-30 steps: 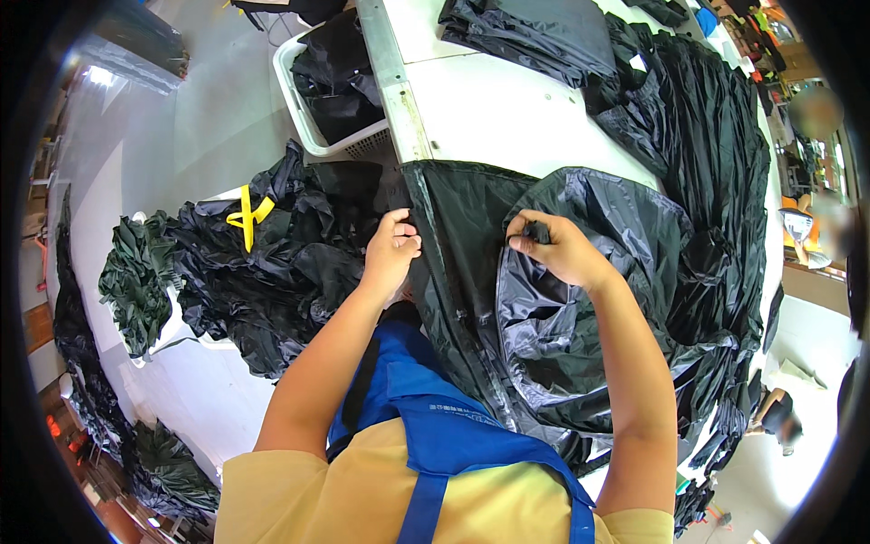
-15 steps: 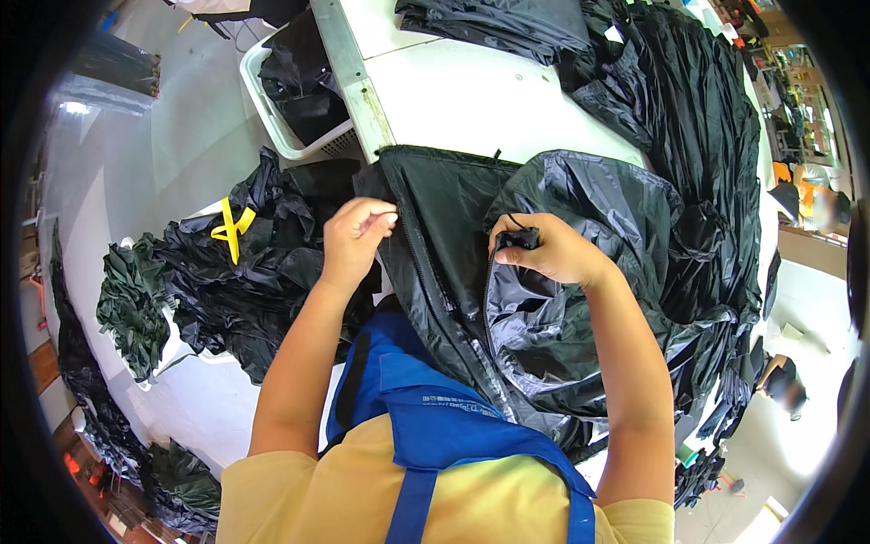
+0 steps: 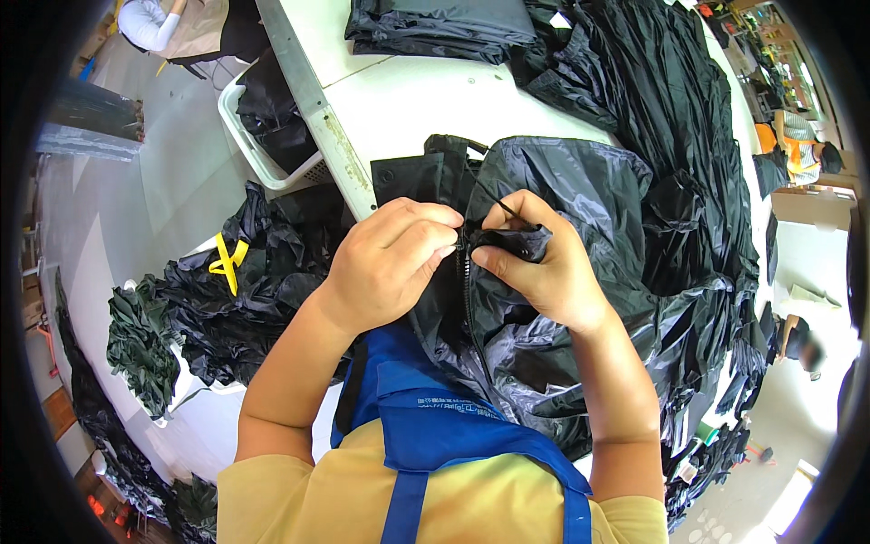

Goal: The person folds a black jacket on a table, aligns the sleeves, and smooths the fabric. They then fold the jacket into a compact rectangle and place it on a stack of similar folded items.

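A shiny black garment (image 3: 566,181) lies spread in front of me, partly over the table edge, with a long black zipper (image 3: 468,299) down its front. My left hand (image 3: 385,267) is closed in a pinch at the upper part of this zipper; the small part between the fingertips is mostly hidden. Beside it, my right hand (image 3: 553,272) grips a bunched corner of the garment (image 3: 521,243) between thumb and fingers. A thin black cord (image 3: 498,201) runs up from that corner. Both hands nearly touch across the zipper.
The white table (image 3: 408,95) holds folded black fabric (image 3: 439,27) and a long heap of black garments (image 3: 675,100). To the left lie crumpled black pieces with a yellow strap (image 3: 228,263). A white basket (image 3: 245,136) of black fabric stands by the table edge. Other people are farther off.
My left hand has moved right, from the garment's left edge to the zipper beside my right hand. The garment's left panel has been drawn in, and its top edge is now folded.
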Action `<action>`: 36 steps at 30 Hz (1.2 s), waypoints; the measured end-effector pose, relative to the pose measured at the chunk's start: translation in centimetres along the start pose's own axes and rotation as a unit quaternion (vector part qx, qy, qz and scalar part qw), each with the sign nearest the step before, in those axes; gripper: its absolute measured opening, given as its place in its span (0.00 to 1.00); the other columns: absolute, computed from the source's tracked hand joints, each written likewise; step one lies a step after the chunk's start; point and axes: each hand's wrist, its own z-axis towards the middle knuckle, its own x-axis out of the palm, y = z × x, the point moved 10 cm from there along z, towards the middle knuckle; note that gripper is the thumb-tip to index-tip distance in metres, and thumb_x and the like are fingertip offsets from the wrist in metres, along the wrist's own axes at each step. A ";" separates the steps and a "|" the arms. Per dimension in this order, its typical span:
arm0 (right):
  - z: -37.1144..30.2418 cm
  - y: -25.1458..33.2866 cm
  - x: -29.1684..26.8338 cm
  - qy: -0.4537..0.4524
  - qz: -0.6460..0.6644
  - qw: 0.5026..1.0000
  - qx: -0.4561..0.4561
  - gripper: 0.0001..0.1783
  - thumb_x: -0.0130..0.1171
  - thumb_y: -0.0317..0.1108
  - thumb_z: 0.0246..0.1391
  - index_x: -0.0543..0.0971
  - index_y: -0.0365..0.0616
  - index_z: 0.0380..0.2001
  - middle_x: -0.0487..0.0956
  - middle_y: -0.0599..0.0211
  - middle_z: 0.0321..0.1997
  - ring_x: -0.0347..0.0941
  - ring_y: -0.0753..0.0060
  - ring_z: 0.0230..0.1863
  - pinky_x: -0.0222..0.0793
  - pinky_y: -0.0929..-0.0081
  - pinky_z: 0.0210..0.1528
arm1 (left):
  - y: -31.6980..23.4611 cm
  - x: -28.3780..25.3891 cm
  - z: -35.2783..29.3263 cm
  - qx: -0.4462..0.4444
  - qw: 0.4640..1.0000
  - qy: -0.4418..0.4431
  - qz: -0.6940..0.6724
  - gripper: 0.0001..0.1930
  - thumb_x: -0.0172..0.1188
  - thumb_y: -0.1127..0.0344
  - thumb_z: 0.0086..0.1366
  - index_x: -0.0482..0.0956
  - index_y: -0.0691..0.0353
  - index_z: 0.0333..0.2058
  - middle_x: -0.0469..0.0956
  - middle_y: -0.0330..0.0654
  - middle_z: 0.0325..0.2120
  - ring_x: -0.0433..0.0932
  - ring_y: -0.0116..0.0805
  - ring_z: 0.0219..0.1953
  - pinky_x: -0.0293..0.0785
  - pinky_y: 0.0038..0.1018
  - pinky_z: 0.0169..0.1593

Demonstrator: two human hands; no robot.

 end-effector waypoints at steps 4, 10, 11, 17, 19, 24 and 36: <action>-0.5 1.0 -0.4 -0.003 -0.051 0.998 -0.043 0.16 0.69 0.24 0.44 0.73 0.38 0.35 0.78 0.63 0.32 0.75 0.73 0.35 0.70 0.76 0.43 | -0.8 0.4 0.4 -0.001 1.000 0.014 0.014 0.10 0.63 0.80 0.49 0.75 0.64 0.32 0.78 0.43 0.35 0.76 0.42 0.32 0.74 0.31 0.36; -1.5 1.5 -0.7 -0.027 -0.051 0.997 -0.050 0.15 0.67 0.22 0.44 0.72 0.38 0.34 0.77 0.62 0.30 0.74 0.71 0.33 0.70 0.75 0.40 | -2.8 0.8 0.9 0.057 0.996 0.049 0.054 0.09 0.64 0.76 0.45 0.77 0.62 0.28 0.79 0.40 0.33 0.76 0.39 0.32 0.74 0.30 0.35; -1.7 1.6 -0.8 -0.039 -0.041 0.997 -0.053 0.15 0.67 0.22 0.43 0.72 0.38 0.34 0.76 0.62 0.30 0.73 0.72 0.32 0.70 0.75 0.40 | -3.5 0.8 1.2 0.073 0.993 0.069 0.065 0.08 0.64 0.76 0.44 0.77 0.63 0.27 0.79 0.41 0.33 0.76 0.39 0.31 0.74 0.30 0.35; -3.1 1.9 -1.6 -0.109 -0.018 0.992 -0.059 0.14 0.64 0.19 0.44 0.71 0.38 0.34 0.76 0.61 0.29 0.73 0.73 0.31 0.70 0.77 0.39 | -4.5 1.8 1.7 0.079 0.988 0.103 0.085 0.08 0.64 0.74 0.43 0.79 0.62 0.26 0.78 0.39 0.30 0.76 0.38 0.32 0.74 0.30 0.33; -3.7 1.2 -2.0 -0.137 -0.005 0.989 -0.061 0.14 0.63 0.18 0.45 0.71 0.39 0.35 0.76 0.61 0.29 0.73 0.73 0.31 0.71 0.76 0.38 | -4.5 2.4 1.3 0.074 0.990 0.086 0.089 0.07 0.61 0.71 0.44 0.78 0.60 0.26 0.77 0.36 0.29 0.76 0.35 0.33 0.73 0.29 0.32; -5.0 2.2 -4.0 -0.220 -0.052 0.969 -0.100 0.15 0.64 0.20 0.45 0.71 0.40 0.35 0.77 0.61 0.28 0.76 0.67 0.31 0.72 0.74 0.37 | -4.4 5.2 -0.6 -0.023 0.970 0.243 0.000 0.17 0.68 0.64 0.49 0.77 0.61 0.38 0.66 0.51 0.58 0.72 0.46 0.47 0.69 0.37 0.52; -16.1 -10.8 -11.4 -0.217 -0.438 0.869 0.071 0.37 0.66 0.48 0.47 0.68 0.40 0.57 0.66 0.55 0.64 0.57 0.47 0.66 0.48 0.50 0.67 | 4.7 2.9 -3.4 -0.161 0.956 0.212 0.122 0.13 0.67 0.64 0.53 0.83 0.64 0.35 0.78 0.45 0.40 0.71 0.44 0.50 0.66 0.36 0.53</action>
